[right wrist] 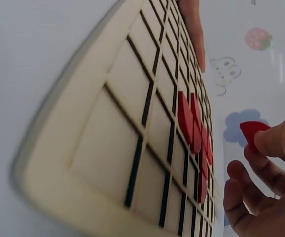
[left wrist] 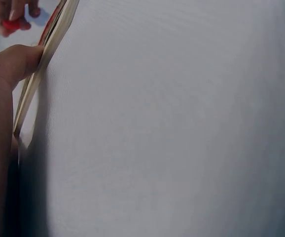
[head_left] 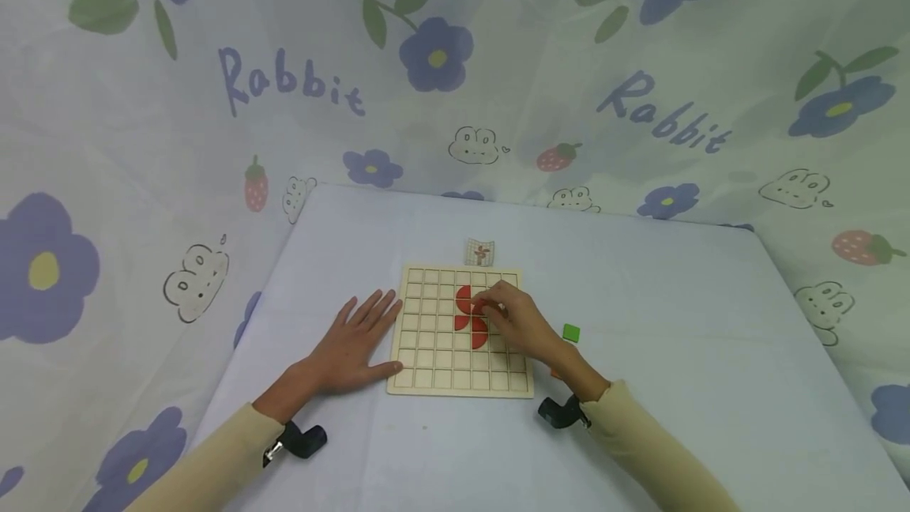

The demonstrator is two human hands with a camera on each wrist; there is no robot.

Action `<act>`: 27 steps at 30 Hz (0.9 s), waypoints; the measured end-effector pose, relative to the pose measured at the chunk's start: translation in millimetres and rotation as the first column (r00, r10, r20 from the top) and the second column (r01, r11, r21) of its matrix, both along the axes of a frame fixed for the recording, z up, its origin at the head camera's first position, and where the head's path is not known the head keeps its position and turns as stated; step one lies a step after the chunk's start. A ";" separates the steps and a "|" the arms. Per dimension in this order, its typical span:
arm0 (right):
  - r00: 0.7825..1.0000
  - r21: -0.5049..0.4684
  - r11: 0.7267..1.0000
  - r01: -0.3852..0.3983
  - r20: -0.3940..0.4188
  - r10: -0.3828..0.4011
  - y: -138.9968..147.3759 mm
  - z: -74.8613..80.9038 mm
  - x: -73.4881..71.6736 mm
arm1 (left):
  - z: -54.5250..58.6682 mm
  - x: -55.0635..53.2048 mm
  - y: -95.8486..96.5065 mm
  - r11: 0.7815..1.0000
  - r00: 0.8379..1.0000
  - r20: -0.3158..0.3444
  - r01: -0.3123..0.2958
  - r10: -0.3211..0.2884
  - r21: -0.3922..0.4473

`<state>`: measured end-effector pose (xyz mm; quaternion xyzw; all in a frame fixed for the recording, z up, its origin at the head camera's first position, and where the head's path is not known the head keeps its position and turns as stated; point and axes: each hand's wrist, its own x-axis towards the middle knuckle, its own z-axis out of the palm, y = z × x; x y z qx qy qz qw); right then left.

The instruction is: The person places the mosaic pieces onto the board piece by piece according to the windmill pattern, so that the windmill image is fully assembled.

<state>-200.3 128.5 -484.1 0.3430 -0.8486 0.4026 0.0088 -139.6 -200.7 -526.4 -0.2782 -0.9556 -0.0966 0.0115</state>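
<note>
A pale wooden grid board [head_left: 424,379] lies flat on the white table. Several red rounded tiles [head_left: 479,336] sit in cells around its middle. My left hand [head_left: 355,346] rests at the board's left edge, fingers spread, thumb and fingertips touching that side. Over the board's right half, my right hand [head_left: 517,318] pinches a red tile [right wrist: 252,132] with one curved side between thumb and forefinger. The right wrist view has this tile held above the board, apart from the red tiles [right wrist: 185,117] in the cells.
Just behind the board lies a small card [head_left: 479,252] printed with a red pattern on a grid. A green tile [head_left: 571,333] lies right of the board, with an orange piece [head_left: 555,374] partly hidden by the right wrist. A patterned curtain [head_left: 398,125] rises behind the table.
</note>
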 end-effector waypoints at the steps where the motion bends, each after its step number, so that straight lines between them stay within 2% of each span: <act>1: 1.000 -0.002 1.000 -0.007 0.001 0.007 -3.3 0.4 -1.2 | 0.0 0.0 -0.1 1.000 1.000 0.002 0.000 0.000 -0.005; 4: 0.999 -0.014 1.000 -0.028 0.021 0.028 -12.1 1.6 -4.3 | 0.1 -0.1 -0.3 1.000 1.000 -0.002 0.000 0.000 -0.013; 7: 0.996 -0.030 0.999 -0.021 0.089 0.024 -19.7 2.1 -6.7 | 0.4 0.0 -0.6 1.000 1.000 -0.008 0.003 -0.003 -0.010; 11: 0.977 -0.044 0.999 0.021 0.212 -0.011 -29.2 2.8 -8.9 | 0.2 0.3 -1.1 1.000 1.000 -0.009 0.007 -0.007 -0.009; 14: 0.967 -0.035 0.999 0.022 0.255 -0.012 -37.3 4.7 -10.7 | 0.2 0.6 -1.4 1.000 1.000 -0.016 0.011 -0.011 -0.003; 17: 0.968 -0.005 1.000 -0.008 0.252 0.009 -45.9 6.4 -12.3 | 1.3 1.2 -1.4 1.000 0.999 -0.033 0.015 -0.015 0.009; 21: 0.980 0.081 0.996 -0.026 0.196 0.010 -56.0 4.5 -14.2 | 1.6 1.4 -1.4 1.000 0.999 -0.034 0.017 -0.017 0.013; 27: 0.996 0.239 0.971 -0.014 0.091 -0.008 -64.7 -0.7 -14.7 | 2.2 0.7 -1.5 1.000 1.000 -0.008 0.015 -0.015 -0.001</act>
